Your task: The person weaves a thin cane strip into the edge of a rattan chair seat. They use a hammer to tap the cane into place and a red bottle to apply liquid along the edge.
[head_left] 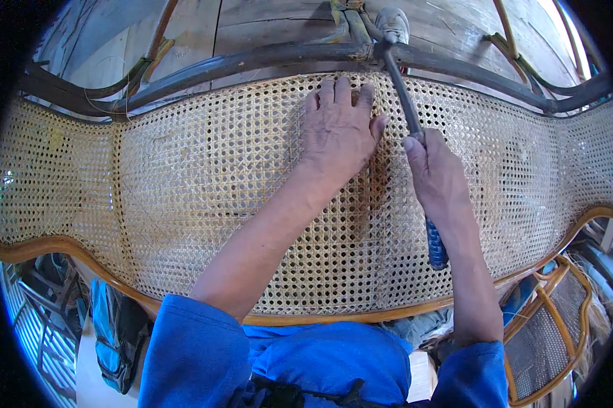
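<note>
A wide sheet of woven cane webbing [252, 163] stretches across a wooden furniture frame in front of me. My left hand [340, 129] lies on it near the far edge, fingers spread and pointing away from me. In my right hand [439, 170] is a hammer [404, 95], gripped round its handle. Its blue grip end [436, 248] sticks out below my wrist. The hammer's head reaches the dark far rail [279, 58], close to the middle; whether it touches the rail I cannot tell. Brownish stains mark the cane right of my left hand.
A curved varnished rail [334, 317] borders the near side of the cane. Bound legs [351, 27] and a shoe [393, 26] show beyond the far rail, over plank flooring [259, 24]. A blue and black bag [109, 333] sits at lower left, a cane-panelled frame [554, 326] at lower right.
</note>
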`<state>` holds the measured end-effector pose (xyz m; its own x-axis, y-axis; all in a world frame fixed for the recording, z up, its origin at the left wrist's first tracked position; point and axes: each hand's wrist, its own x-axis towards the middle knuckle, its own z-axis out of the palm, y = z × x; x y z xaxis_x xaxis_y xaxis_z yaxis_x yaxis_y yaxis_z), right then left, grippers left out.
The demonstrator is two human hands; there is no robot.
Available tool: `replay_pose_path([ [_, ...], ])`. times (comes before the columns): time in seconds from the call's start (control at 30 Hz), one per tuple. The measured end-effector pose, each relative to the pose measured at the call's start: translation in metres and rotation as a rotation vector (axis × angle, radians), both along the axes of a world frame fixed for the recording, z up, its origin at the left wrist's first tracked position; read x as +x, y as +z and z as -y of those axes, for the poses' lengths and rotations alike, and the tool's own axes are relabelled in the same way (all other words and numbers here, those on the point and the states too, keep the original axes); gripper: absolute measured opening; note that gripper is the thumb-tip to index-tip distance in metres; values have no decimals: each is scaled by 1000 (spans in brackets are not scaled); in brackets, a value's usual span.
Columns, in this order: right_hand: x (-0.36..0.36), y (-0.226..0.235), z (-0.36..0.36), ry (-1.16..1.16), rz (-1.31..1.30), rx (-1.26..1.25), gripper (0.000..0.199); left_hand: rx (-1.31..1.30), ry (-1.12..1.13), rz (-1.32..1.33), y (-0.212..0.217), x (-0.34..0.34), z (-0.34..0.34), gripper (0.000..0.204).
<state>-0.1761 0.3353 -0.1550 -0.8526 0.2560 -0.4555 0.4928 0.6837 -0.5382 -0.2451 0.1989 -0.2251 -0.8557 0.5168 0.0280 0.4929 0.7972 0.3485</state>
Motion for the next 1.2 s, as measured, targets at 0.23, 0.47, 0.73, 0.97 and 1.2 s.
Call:
replay_pose_path([
  [0.23, -1, -6, -7, 18, 114, 6, 32, 7, 3, -32, -3, 1, -1, 49],
  [0.47, 3, 8, -7, -217, -22, -82, 31, -96, 33, 89, 10, -25, -14, 50],
  [0.73, 7, 2, -22, -150, 80, -22, 31, -92, -34, -75, -9, -26, -15, 43],
  [0.97, 2, 3, -14, -177, 2, -85, 34, -12, -28, -156, -16, -21, -11, 40],
  [1.2, 3, -7, -17, -84, 135, -44, 37, 5, 2, -111, -15, -21, -13, 40],
])
